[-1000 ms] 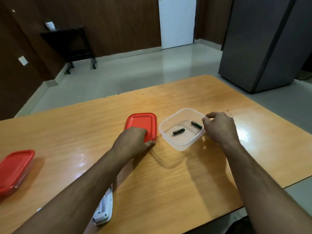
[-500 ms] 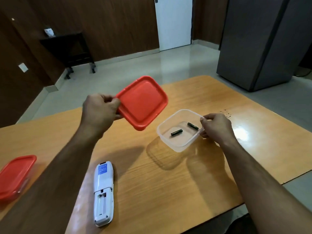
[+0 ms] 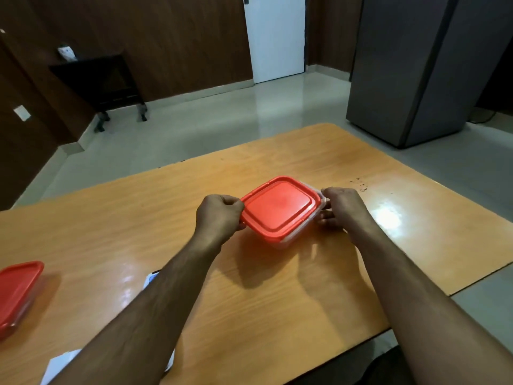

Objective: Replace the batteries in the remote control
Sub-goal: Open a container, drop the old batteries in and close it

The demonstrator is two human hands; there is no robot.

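A red lid [image 3: 279,208] lies on top of the clear plastic container [image 3: 288,239] in the middle of the table. My left hand [image 3: 219,218] pinches the lid's left edge. My right hand [image 3: 342,208] grips the container's right rim. The two black batteries inside are hidden under the lid. The white remote [image 3: 151,279] lies near the front left, mostly covered by my left forearm; only its top corner shows.
A second container with a red lid [image 3: 16,293] sits at the table's left edge. A white piece [image 3: 59,365] lies at the front left. The wooden table's [image 3: 277,301] front edge runs close to me. A grey cabinet [image 3: 422,68] stands beyond the far right corner.
My left hand picked the red lid off the table, carried it over and set it on the clear container. The batteries are now covered. My right hand kept hold of the container.
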